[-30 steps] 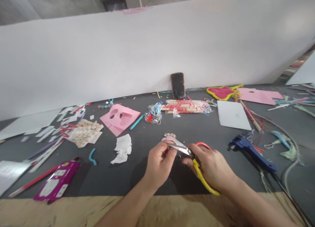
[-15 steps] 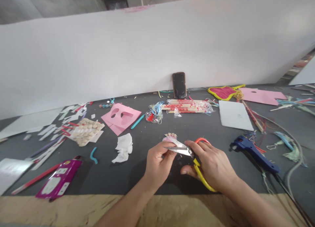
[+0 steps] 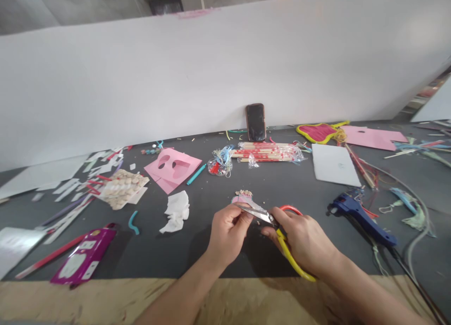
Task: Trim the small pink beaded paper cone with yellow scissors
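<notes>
While gripping scissors (image 3: 270, 218) in right hand (image 3: 305, 238), pinching small pink piece (image 3: 239, 199) by scissors' blades in left hand (image 3: 227, 232); blue glue gun (image 3: 362, 220) right of scissors.

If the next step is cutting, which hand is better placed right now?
Probably the right hand: it holds the scissors at the handles, while the left hand is near the blade tips.

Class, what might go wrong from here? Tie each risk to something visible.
1. The scissors have their blades right by the fingers of the left hand; a slip of the right hand might nick them.
2. What looks like a blue glue gun lies near the right forearm; if hot, which I cannot tell, it might burn.
3. The phone leans on the white board; a knock might topple it.
</notes>
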{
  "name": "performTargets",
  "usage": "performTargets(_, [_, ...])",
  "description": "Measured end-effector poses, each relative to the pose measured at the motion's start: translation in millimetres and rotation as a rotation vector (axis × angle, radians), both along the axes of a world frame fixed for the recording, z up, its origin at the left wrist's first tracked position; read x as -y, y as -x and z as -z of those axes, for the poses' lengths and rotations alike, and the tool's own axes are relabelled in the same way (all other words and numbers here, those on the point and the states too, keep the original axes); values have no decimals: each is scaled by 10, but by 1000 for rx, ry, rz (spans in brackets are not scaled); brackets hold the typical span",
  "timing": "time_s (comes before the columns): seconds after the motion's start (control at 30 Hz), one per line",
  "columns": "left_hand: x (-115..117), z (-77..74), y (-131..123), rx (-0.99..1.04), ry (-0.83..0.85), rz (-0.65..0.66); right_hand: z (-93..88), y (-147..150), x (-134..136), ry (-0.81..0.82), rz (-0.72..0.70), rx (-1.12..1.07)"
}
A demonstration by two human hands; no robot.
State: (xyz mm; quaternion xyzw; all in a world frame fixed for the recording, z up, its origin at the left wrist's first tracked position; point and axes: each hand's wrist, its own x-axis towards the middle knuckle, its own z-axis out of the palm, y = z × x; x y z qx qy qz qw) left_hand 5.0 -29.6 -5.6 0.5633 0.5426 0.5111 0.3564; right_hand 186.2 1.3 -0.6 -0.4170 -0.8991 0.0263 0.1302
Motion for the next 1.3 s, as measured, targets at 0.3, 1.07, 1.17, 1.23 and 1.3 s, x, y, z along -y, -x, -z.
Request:
performTargets(0.3, [-29, -9, -7, 54, 28, -21, -12, 4, -33, -12, 4, -43])
performTargets(1.07, [-8, 33, 4, 96, -58, 21, -9, -2, -35, 25, -56, -55])
performTargets(1.17, [-1, 26, -5, 96, -36, 27, -24, -8, -12, 25, -42, -29])
performTargets(1.23, [-5, 19, -5, 84, -35, 24, -29, -9, -5, 17, -36, -16])
performTargets(1.3, [-12, 14, -5, 70, -33, 22, -28, -8, -2, 15, -30, -4])
